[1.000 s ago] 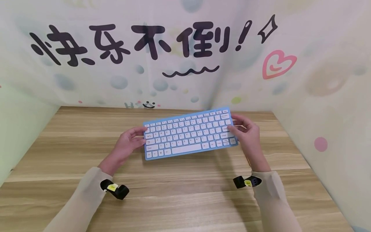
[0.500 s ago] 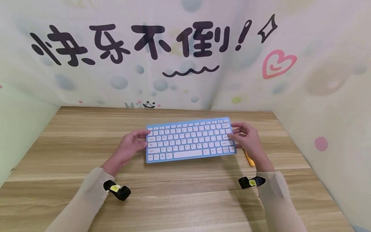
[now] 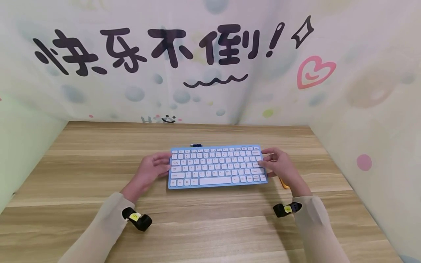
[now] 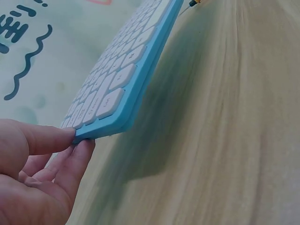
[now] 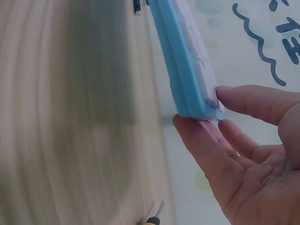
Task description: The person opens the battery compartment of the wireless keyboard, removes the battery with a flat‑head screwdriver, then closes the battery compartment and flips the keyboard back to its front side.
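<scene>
A light-blue keyboard [image 3: 217, 166] with white keys is held by both hands, its keys facing up and toward me. My left hand [image 3: 152, 170] pinches its left end, thumb on the top side and fingertips against the edge in the left wrist view. At the opposite end, my right hand [image 3: 279, 166] grips it, thumb [image 5: 253, 99] over the keys and fingers beneath. The keyboard's blue side [image 4: 140, 98] stands off the wooden table, with a shadow under it. Behind its back edge lies a small dark cylinder [image 3: 196, 145] with silvery ends, like a battery.
A screwdriver with an orange handle [image 3: 284, 183] lies on the wooden table [image 3: 210, 226], partly hidden by the right hand. Its shaft [image 4: 186, 8] shows in the left wrist view. A printed cloth backdrop [image 3: 210, 102] closes off the back, and walls stand at both sides.
Both hands have brought the keyboard down and nearer to me, and its tilt has levelled out. The dark cylinder behind it has come into view; more of the orange handle shows than a second ago.
</scene>
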A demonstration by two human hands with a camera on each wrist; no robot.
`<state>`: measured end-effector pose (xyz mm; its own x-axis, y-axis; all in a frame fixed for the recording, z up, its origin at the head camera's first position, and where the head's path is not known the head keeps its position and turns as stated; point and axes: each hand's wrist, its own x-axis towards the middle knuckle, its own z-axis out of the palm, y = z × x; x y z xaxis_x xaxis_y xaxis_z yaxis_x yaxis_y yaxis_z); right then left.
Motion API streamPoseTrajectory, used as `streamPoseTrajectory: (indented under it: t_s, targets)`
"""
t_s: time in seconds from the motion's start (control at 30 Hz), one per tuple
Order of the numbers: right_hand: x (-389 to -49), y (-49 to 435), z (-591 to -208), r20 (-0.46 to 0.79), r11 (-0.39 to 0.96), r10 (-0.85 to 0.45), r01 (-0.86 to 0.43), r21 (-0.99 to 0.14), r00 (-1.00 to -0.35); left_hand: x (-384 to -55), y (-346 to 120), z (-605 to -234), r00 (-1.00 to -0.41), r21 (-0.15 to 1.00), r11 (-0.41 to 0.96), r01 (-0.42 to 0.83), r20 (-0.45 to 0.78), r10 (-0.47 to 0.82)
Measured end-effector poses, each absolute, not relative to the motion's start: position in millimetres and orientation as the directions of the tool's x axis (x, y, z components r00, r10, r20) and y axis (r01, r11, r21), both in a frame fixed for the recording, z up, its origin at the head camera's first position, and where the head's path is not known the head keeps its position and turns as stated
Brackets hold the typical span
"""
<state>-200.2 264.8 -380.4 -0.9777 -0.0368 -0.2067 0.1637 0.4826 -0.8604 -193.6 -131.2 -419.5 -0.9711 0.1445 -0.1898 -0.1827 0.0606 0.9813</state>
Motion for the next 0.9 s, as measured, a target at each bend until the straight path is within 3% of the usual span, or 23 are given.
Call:
streamPoseTrajectory:
  t_s: [0.37,0.9]
  targets:
    - [-203,271,-399,-0.291,0.459,-0.074,0.226,-0.859,-0.954,-193,-127,-426,-0.956,0.966,0.061,-0.251,-0.258,0.143]
    - [-215,273,-410,-0.331,0.531,-0.041,0.260,-0.806,-0.943,-206,-114,-430,-0.945,0.951,0.097,-0.293,-0.304,0.118]
